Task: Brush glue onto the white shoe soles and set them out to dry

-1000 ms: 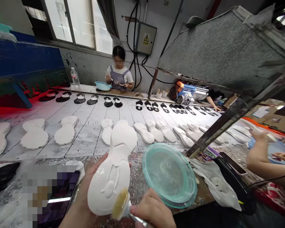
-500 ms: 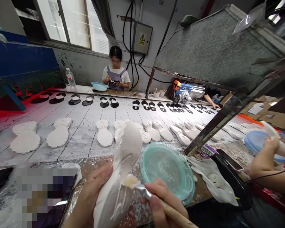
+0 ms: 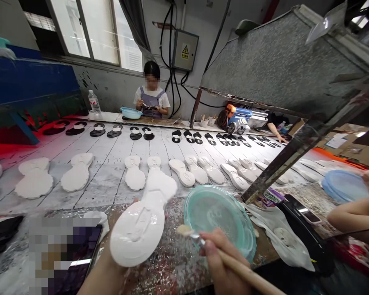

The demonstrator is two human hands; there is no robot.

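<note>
White sole (image 3: pixel 143 224) atop left grip (image 3: pixel 110 266)

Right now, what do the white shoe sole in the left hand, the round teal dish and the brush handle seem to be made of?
White shoe sole: probably matte foam or rubber, with moulded relief and no shine. Round teal dish: translucent glossy plastic, since light passes through it. Brush handle: likely bare wood, tan and dull, with a metal ferrule and pale bristles.

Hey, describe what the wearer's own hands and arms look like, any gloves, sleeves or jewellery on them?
Both are bare. The left hand is mostly hidden, and its forearm shows no sleeve, glove or watch. The right hand has no glove and no ring on the visible fingers; its wrist is out of frame, so any sleeve there cannot be told.
</note>
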